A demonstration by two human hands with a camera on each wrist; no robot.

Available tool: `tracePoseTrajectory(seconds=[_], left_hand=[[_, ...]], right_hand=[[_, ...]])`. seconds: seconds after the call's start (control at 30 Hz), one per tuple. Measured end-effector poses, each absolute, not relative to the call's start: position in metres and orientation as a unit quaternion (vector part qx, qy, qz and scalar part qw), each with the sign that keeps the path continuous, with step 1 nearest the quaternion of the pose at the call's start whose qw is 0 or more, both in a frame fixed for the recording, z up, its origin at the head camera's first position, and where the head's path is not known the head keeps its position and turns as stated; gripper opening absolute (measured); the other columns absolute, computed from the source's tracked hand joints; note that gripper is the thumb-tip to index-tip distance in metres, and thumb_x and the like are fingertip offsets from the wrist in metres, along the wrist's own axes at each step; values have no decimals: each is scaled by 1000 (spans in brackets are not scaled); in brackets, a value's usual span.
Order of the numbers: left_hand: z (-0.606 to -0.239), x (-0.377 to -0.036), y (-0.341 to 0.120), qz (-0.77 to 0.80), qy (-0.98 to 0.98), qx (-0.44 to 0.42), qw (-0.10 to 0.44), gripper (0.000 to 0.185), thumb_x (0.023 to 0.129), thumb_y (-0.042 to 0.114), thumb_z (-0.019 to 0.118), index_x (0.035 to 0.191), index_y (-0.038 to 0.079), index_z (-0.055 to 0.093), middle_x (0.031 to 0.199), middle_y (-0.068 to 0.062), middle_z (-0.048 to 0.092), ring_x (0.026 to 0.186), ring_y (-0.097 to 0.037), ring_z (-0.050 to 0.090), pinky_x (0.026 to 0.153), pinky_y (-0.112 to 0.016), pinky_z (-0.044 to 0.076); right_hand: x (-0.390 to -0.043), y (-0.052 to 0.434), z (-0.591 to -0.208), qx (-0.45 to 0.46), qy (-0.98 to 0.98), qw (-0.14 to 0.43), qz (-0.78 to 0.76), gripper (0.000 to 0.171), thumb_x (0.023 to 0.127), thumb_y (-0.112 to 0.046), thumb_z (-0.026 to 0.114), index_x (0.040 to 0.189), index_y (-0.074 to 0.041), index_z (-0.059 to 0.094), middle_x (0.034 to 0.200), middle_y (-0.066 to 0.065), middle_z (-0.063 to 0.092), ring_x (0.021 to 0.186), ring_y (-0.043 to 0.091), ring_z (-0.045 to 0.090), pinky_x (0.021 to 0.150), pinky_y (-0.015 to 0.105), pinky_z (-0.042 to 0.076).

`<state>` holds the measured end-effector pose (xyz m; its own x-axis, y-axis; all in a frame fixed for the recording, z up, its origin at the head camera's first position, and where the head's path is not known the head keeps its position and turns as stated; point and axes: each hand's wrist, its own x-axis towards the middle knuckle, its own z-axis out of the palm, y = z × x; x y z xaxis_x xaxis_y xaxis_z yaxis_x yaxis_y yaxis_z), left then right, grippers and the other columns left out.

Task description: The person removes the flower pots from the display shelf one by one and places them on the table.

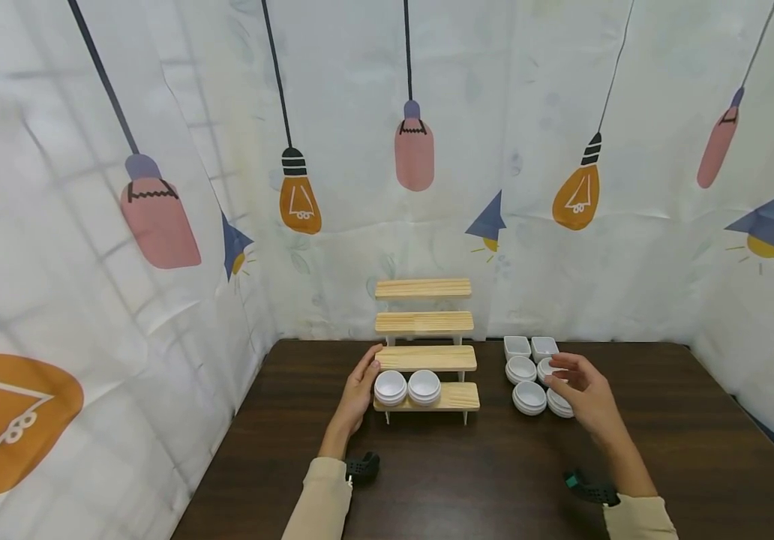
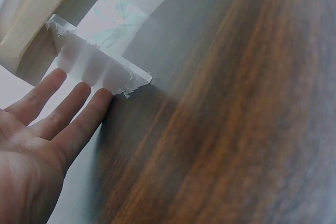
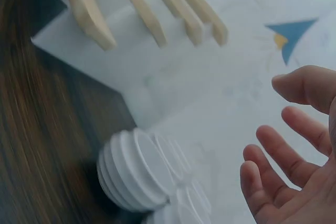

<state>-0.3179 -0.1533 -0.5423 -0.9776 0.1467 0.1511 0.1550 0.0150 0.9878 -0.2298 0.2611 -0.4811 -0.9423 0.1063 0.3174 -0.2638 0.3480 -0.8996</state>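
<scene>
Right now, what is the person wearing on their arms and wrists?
Both arms have cream long sleeves, the left sleeve and the right sleeve. A small black gadget sits at the left wrist, and a black and green one at the right wrist.

No words, numbers, labels or brand names can be read anywhere in these pictures. The cloth wall behind the counter shows only drawings of hanging light bulbs and lamps, with no letters on them. The wooden step shelf and the white bowls are plain, with nothing written on them.
</scene>
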Motion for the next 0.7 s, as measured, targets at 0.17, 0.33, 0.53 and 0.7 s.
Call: tracePoseTrajectory(seconds=[0.17, 0.33, 0.53, 0.7], left_hand=[[-542, -318, -153, -695, -711, -112, 2, 48, 111, 37, 43, 158, 26, 41, 163, -6, 39, 140, -21, 41, 113, -37, 38], [-543, -319, -153, -694, -711, -114, 5, 48, 111, 36, 43, 157, 25, 42, 163, -5, 40, 141, -21, 40, 114, -37, 36], [-545, -320, -153, -693, -712, -113, 8, 50, 111, 37, 44, 158, 22, 41, 162, -6, 41, 142, -23, 40, 114, -41, 36], [-545, -321, -153, -701, -704, -118, 6, 50, 111, 37, 44, 158, 21, 41, 165, -5, 36, 150, -26, 33, 121, -52, 28]], right_hand=[[-230, 244, -480, 68, -796, 149, 583, 42, 99, -13, 70, 137, -2, 56, 114, -25, 63, 106, 3, 61, 86, 15, 47], [-231, 229, -482, 84, -791, 144, 589, 39, 98, -12, 69, 134, -1, 58, 118, -14, 65, 105, 7, 62, 86, 18, 48], [-233, 208, -484, 92, -783, 130, 601, 38, 96, -8, 71, 130, 3, 58, 120, 5, 66, 103, 6, 63, 86, 21, 50], [-233, 193, -487, 97, -783, 119, 603, 36, 95, -7, 72, 128, 1, 61, 122, 18, 64, 102, 10, 62, 84, 25, 51]])
